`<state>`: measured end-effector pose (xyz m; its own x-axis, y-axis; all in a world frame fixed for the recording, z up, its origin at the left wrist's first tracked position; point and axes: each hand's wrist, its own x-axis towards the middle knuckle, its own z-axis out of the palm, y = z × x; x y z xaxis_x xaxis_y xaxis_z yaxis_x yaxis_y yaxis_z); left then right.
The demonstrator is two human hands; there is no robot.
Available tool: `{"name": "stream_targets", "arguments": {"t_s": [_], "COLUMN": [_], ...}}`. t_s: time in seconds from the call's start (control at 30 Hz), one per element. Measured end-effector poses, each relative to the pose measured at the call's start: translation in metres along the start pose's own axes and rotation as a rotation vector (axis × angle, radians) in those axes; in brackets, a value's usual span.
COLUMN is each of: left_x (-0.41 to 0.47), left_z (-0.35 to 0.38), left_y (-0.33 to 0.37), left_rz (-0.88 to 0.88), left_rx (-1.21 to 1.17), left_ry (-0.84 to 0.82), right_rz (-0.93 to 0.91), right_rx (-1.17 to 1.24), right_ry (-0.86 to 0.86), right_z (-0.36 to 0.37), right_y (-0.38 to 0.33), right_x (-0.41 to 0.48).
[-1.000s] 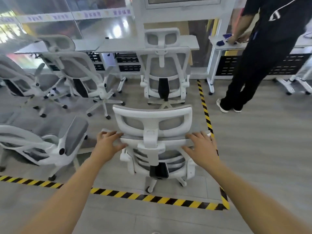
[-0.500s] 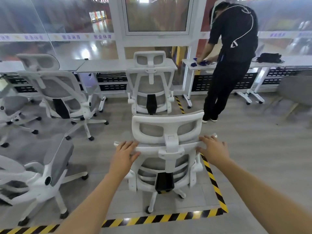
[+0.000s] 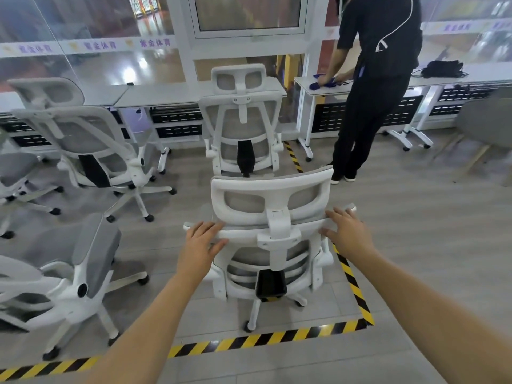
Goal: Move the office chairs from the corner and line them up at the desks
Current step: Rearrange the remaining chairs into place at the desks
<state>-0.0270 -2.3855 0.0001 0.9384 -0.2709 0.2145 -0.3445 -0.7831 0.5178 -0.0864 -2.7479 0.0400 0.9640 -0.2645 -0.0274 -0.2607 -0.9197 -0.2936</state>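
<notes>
Here, curved plastic-framed mesh chair (image 3: pixel 273 187)

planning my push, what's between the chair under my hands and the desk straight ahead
Head view: a second white chair stands between the near chair and the desk, its back to the camera, pulled up to the desk.

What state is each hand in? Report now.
Left hand: open, fingers flat on the top edge of the chair backrest.
Right hand: open, resting on the same edge.
</notes>
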Motion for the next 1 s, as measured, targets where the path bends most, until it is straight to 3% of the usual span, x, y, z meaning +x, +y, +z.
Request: {"name": "stream_targets", "arguments": {"t_s": [0.4,1.0], "left_x": [0.004,0.005], "left_z": [-0.014,-0.016], "left_y": [-0.018,-0.028], "left_rz": [-0.031,-0.034], "left_rx": [-0.031,-0.075], "left_ry": [0.012,-0.001], "right_rz": [-0.079,-0.019], "right_rx": [0.027,0.000], "right_ry": [-0.014,0.010], "right_z": [0.011,0.019], "right_y": [-0.010,-0.016], "right_x": [0.008,0.000]}}
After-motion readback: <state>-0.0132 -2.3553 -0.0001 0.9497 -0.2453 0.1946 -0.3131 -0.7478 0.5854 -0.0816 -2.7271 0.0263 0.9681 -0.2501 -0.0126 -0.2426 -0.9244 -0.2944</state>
